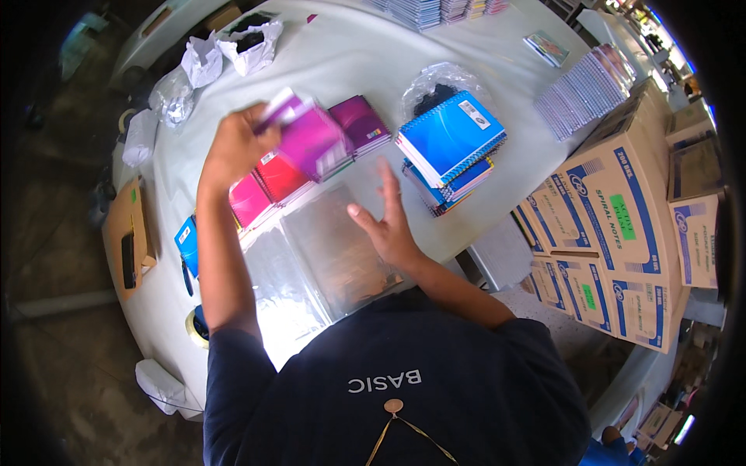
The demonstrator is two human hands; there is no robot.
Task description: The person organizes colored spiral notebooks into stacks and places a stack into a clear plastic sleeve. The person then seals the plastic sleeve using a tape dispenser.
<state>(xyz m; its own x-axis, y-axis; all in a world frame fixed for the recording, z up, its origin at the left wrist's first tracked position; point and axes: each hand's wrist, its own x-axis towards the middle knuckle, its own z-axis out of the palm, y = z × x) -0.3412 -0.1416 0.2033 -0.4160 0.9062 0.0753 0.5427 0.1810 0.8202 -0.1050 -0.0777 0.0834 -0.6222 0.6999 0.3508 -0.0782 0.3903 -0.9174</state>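
Note:
My left hand (241,144) is closed on the edge of a magenta spiral notebook (315,144), lifted over the table and blurred by motion. Below it lie a red notebook (281,177) and a pink notebook (250,200); a dark purple notebook (360,124) is just beyond to the right. Fingers apart and holding nothing, my right hand (388,221) hovers over clear plastic sleeves (334,248) spread in front of me. To its right, blue spiral notebooks (451,140) are stacked, the lower ones turned at an angle.
Tall notebook stacks (583,92) stand at the far right and back. Printed cardboard cartons (614,217) are piled beside the table's right edge. Crumpled plastic bags (172,97), an open carton (128,237) and a tape roll (196,326) line the left. Another blue notebook (186,242) lies near my left forearm.

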